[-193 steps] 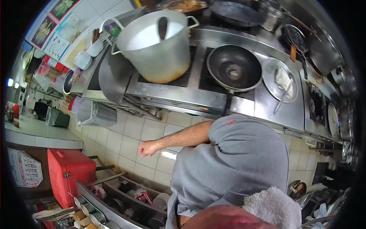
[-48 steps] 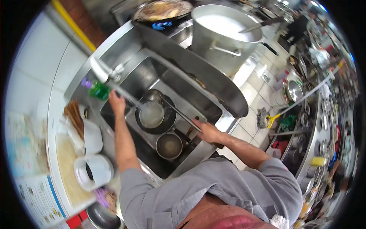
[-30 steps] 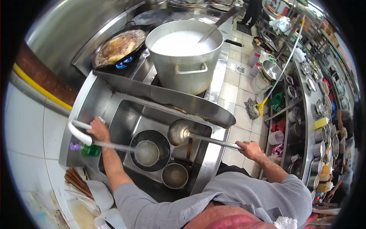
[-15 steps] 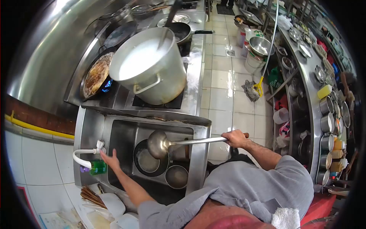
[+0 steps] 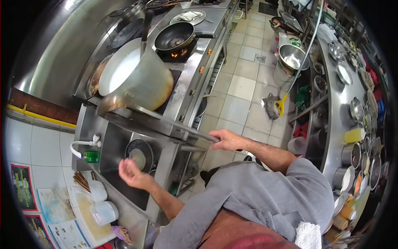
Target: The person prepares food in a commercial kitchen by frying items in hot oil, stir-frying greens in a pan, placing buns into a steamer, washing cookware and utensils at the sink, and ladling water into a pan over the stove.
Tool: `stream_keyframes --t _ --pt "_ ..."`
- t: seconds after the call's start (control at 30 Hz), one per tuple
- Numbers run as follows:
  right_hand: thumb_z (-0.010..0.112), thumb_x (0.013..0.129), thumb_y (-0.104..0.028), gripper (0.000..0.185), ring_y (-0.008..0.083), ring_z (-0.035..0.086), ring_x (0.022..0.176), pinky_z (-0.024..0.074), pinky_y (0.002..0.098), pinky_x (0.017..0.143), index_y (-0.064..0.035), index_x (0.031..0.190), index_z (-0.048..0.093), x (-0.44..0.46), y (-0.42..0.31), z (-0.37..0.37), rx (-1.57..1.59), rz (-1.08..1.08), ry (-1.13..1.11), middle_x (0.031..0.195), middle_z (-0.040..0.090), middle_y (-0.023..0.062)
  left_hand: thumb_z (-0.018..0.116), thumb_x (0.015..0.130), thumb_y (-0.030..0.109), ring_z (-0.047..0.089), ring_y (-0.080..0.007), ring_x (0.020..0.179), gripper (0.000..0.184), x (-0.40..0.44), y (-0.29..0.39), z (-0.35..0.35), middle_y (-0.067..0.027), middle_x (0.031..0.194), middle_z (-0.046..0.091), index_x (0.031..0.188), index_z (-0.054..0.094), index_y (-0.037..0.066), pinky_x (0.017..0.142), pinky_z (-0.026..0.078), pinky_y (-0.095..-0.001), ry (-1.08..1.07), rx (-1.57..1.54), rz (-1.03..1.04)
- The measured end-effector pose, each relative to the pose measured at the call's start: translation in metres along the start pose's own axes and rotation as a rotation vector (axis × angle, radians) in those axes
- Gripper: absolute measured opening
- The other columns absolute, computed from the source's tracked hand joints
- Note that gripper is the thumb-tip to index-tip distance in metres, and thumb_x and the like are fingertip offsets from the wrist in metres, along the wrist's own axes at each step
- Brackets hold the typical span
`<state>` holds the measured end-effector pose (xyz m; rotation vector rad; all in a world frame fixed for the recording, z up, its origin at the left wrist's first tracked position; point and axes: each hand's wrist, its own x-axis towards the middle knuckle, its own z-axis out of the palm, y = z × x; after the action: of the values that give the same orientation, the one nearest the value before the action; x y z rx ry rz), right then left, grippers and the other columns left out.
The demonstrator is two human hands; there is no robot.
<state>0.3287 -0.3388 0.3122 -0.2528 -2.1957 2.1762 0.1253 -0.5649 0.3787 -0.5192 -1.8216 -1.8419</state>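
Observation:
My right hand (image 5: 227,140) is closed around the end of a long-handled metal ladle (image 5: 174,123). The ladle reaches left across the sink's back edge, its bowl blurred beside the near side of a large pot (image 5: 155,85). White liquid (image 5: 125,70) fills the pot, and a dark handle stands up in it. Over the sink (image 5: 112,143) hangs my left hand (image 5: 134,175), fingers loosely bent and apart, holding nothing. Just beyond those fingers lies a dark pan (image 5: 146,150) in the basin.
A black frying pan (image 5: 174,36) sits over a lit burner behind the pot. A white faucet (image 5: 85,144) with a green bottle (image 5: 91,157) is at the sink's left. Steel bowls and containers line the right counter (image 5: 331,151). A yellow-handled mop (image 5: 273,106) stands on the tiled floor.
The ladle has swung from over the sink up and left to the pot's near side. My right hand moved left with it. My left hand drew away from the faucet, and the view shifted.

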Motion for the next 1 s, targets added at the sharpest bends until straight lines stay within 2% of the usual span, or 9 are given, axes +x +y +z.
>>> stream_keyframes --t 0.1,0.27,0.3,0.37,0.5,0.57,0.77,0.87,1.0 --pt "0.064 0.074 -0.014 0.024 0.0081 0.046 0.065 0.0387 0.0262 0.054 -0.0033 0.093 0.054 -0.051 -0.005 -0.066 0.023 0.125 0.159 0.068 0.049 0.0001 0.054 0.085 0.005 0.057 -0.0142 0.079 0.021 -0.059 0.021 0.084 -0.0093 0.090 0.059 0.105 0.052 -0.001 0.072 0.046 -0.0251 -0.338 -0.103 -0.126" --pt "0.064 0.072 -0.012 0.021 0.0056 0.038 0.049 0.0312 0.0238 0.043 -0.0030 0.087 0.052 -0.125 0.049 -0.146 0.020 0.297 0.681 0.058 0.040 -0.0033 0.059 0.083 0.014 0.056 -0.0115 0.077 0.027 -0.146 -0.065 0.220 -0.0058 0.090 0.057 0.106 0.053 0.002 0.067 0.046 -0.0244 -0.963 -0.182 -0.482" --pt "0.064 0.072 -0.012 0.022 0.0060 0.038 0.047 0.0308 0.0239 0.041 -0.0025 0.087 0.051 -0.138 0.067 -0.160 0.008 0.342 0.761 0.057 0.041 -0.0030 0.059 0.083 0.014 0.056 -0.0115 0.077 0.027 -0.157 -0.086 0.245 -0.0058 0.090 0.057 0.106 0.053 0.002 0.067 0.046 -0.0244 -0.948 -0.190 -0.490" --pt "0.061 0.072 -0.007 0.024 0.0068 0.039 0.038 0.0305 0.0236 0.034 -0.0004 0.093 0.050 -0.159 0.100 -0.186 0.007 0.396 0.839 0.051 0.043 -0.0017 0.059 0.083 0.018 0.057 -0.0122 0.075 0.029 -0.178 -0.130 0.293 -0.0034 0.091 0.056 0.107 0.051 0.002 0.064 0.045 -0.0244 -0.971 -0.137 -0.891" --pt "0.061 0.068 -0.009 0.015 0.0081 0.043 0.044 0.0345 0.0266 0.039 -0.0012 0.077 0.051 -0.196 0.180 -0.228 -0.110 0.620 0.998 0.053 0.046 0.0005 0.048 0.088 0.022 0.055 -0.0206 0.087 0.035 -0.187 -0.231 0.386 -0.0076 0.107 0.050 0.118 0.040 0.004 0.070 0.046 -0.0358 -0.649 -0.444 -1.383" --pt "0.061 0.069 -0.008 0.014 0.0116 0.045 0.042 0.0349 0.0292 0.038 -0.0004 0.068 0.049 -0.201 0.182 -0.242 -0.230 0.637 1.031 0.051 0.047 0.0026 0.043 0.089 0.027 0.051 -0.0240 0.097 0.041 -0.183 -0.275 0.438 -0.0094 0.117 0.043 0.124 0.034 0.006 0.077 0.044 -0.0397 -0.226 -0.635 -1.534" --pt "0.068 0.063 -0.022 0.030 0.0312 0.062 0.069 0.0465 0.0404 0.061 0.0044 0.075 0.060 -0.251 0.384 -0.316 -0.468 0.907 1.046 0.071 0.060 0.0239 0.043 0.087 0.032 0.046 -0.0237 0.108 0.043 -0.172 -0.339 0.549 -0.0067 0.111 0.048 0.116 0.038 0.001 0.085 0.044 -0.0396 0.295 -0.791 -1.526" --pt "0.069 0.061 -0.024 0.033 0.0307 0.062 0.067 0.0468 0.0400 0.061 0.0050 0.075 0.061 -0.221 0.344 -0.362 -0.476 1.045 1.026 0.070 0.060 0.0230 0.045 0.084 0.027 0.055 -0.0237 0.088 0.026 -0.164 -0.344 0.583 -0.0078 0.091 0.056 0.093 0.052 0.003 0.076 0.049 -0.0365 0.586 -0.857 -1.424" --pt "0.070 0.060 -0.020 0.030 0.0268 0.061 0.059 0.0468 0.0386 0.056 0.0067 0.064 0.059 -0.144 0.220 -0.439 -0.421 0.945 1.007 0.063 0.060 0.0199 0.043 0.087 0.029 0.057 -0.0242 0.072 0.029 -0.191 -0.396 0.577 -0.0102 0.078 0.057 0.077 0.054 0.004 0.068 0.050 -0.0346 0.529 -0.976 -1.261"
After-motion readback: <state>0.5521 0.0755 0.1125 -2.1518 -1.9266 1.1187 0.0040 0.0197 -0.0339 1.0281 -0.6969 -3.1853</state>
